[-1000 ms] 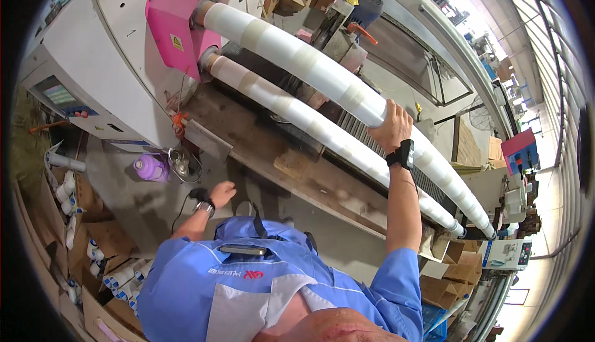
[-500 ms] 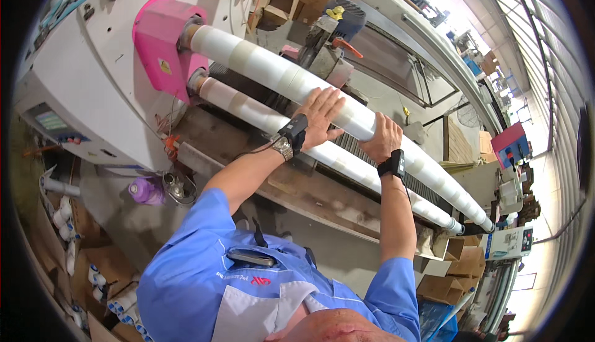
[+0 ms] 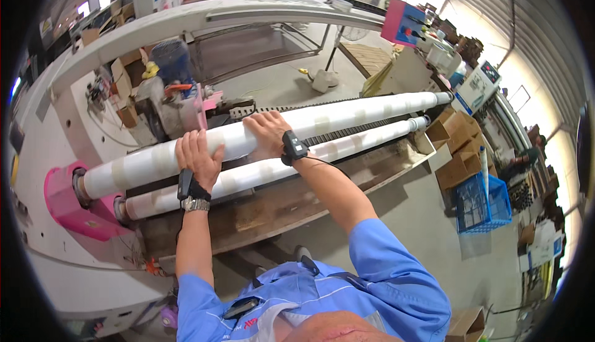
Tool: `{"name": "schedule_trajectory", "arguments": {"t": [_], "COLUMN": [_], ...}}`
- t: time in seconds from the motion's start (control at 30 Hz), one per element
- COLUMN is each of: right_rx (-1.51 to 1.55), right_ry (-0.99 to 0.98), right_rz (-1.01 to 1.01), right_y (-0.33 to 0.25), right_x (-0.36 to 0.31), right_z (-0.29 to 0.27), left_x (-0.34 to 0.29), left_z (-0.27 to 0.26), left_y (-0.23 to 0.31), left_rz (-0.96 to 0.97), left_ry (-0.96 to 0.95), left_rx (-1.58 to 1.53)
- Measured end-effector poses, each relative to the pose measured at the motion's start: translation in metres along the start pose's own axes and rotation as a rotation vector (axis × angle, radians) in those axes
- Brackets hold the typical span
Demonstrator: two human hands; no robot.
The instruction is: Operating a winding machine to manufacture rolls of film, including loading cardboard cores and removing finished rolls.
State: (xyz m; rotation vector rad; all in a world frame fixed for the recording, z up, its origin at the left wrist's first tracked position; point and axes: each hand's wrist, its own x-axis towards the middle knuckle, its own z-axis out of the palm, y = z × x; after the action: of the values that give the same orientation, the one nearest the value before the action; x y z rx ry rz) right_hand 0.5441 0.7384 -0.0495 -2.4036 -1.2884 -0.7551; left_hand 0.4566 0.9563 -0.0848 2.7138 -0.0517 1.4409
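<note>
A long white roll (image 3: 359, 111) with tan bands slants from the lower left up to the far right. Flat on top of it lies my left hand (image 3: 198, 161), fingers side by side and thumb apart. To its right, my right hand (image 3: 268, 134) rests on the same roll, fingers bent over its upper surface. A thinner white roll (image 3: 279, 170) runs alongside, nearer to me, under my wrists. At the left, both rolls meet a pink housing (image 3: 59, 196); the far ends sit in grey end pieces. The palms' undersides are hidden.
A trough (image 3: 248, 218) lies along the near side. Behind the rolls stand a blue motor (image 3: 175, 60) and an orange lever (image 3: 180, 87). Cardboard boxes (image 3: 462, 144) and a blue crate (image 3: 474, 202) stand at the right. A white machine frame (image 3: 204, 13) crosses the back.
The view has turned, so the rolls now run more sideways. My left hand's spread fingers have come closer together. Both hands remain on the thicker roll.
</note>
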Motion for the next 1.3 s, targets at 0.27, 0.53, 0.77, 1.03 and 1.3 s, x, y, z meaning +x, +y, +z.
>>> {"name": "schedule_trajectory", "arguments": {"t": [0.27, 0.53, 0.77, 1.03, 1.3], "right_rx": [0.011, -0.011, 0.015, 0.036, -0.007], "right_ry": [0.054, 0.009, 0.099, 0.106, 0.009], "right_rz": [0.021, 0.029, 0.017, 0.008, 0.019], "right_y": [-0.001, 0.002, -0.001, -0.003, 0.0], "right_x": [-0.005, -0.007, -0.007, -0.004, -0.001], "right_z": [-0.005, -0.004, -0.002, -0.004, -0.001], "left_x": [0.0, -0.002, -0.002, -0.004, -0.001], "left_z": [0.004, 0.003, 0.006, 0.007, 0.013], "left_y": [0.004, 0.006, 0.008, 0.004, 0.0], "left_rz": [0.011, -0.004, -0.02, -0.02, -0.03], "left_ry": [0.047, 0.0, 0.039, 0.051, 0.106], "left_rx": [0.025, 0.035, -0.006, -0.009, -0.085]}}
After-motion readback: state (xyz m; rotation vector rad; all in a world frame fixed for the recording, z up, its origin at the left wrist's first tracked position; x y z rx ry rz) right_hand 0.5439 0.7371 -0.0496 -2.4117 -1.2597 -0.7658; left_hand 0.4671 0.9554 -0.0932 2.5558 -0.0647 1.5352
